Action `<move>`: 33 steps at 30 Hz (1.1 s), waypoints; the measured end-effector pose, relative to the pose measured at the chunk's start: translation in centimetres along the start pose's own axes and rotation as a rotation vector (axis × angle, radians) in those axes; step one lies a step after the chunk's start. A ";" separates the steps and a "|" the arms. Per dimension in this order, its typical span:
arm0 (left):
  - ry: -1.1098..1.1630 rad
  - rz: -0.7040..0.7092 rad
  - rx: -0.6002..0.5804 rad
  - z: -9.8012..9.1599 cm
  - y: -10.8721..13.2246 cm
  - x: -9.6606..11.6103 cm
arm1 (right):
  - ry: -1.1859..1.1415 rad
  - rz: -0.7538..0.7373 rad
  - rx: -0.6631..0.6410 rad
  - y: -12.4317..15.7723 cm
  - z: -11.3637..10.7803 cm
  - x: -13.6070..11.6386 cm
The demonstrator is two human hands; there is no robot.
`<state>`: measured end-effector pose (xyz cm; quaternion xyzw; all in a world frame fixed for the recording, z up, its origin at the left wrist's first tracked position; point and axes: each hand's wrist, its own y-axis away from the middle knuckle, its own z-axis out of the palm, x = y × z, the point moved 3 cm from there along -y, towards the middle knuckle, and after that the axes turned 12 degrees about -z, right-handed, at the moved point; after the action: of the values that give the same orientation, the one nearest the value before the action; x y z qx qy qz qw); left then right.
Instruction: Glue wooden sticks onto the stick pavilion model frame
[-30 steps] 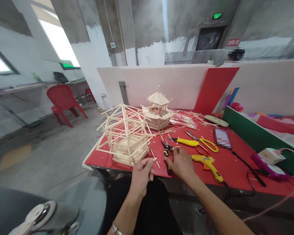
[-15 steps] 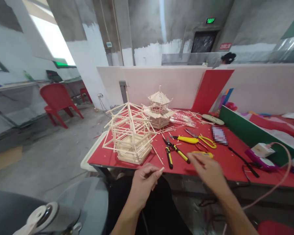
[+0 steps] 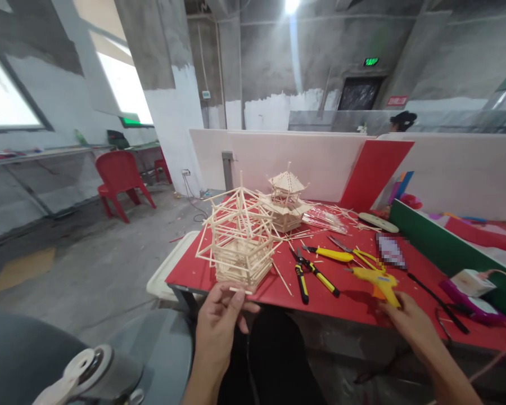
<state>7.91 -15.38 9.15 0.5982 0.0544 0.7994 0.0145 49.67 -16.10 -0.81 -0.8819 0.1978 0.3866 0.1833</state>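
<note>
My left hand (image 3: 219,315) is raised at the table's near edge and pinches a short wooden stick (image 3: 241,290) between its fingertips. Just behind it stands an unfinished pavilion frame (image 3: 240,239) made of thin wooden sticks. My right hand (image 3: 409,323) grips the handle of a yellow glue gun (image 3: 377,281), lifted slightly above the red table (image 3: 354,301). Black-and-yellow cutters (image 3: 310,273) lie open between my hands.
A smaller finished stick pavilion (image 3: 287,197) stands further back. Yellow pliers and scissors (image 3: 341,254), loose sticks, a black cable (image 3: 434,301) and a green board (image 3: 442,247) are on the right. A red chair (image 3: 120,177) stands on the floor at left. A white and red partition (image 3: 320,163) backs the table.
My right hand left the cutters on the table, reached right and picked up the yellow glue gun. My left hand kept the short stick and turned it level.
</note>
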 end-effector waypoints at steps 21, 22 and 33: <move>-0.270 0.281 0.439 -1.3 -2.6 0.7 | 0.401 -0.764 0.341 6.0 7.6 -23.8; -0.306 0.317 0.456 -1.2 -2.6 0.8 | 0.418 -0.796 0.349 6.0 7.9 -24.0; -0.443 0.400 0.506 -1.1 -2.9 0.7 | 0.503 -0.907 0.371 5.4 9.3 -24.1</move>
<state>6.53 -12.50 9.16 0.7396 0.1276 0.5993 -0.2785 26.36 -11.29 10.54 -0.8967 -0.0997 0.0050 0.4312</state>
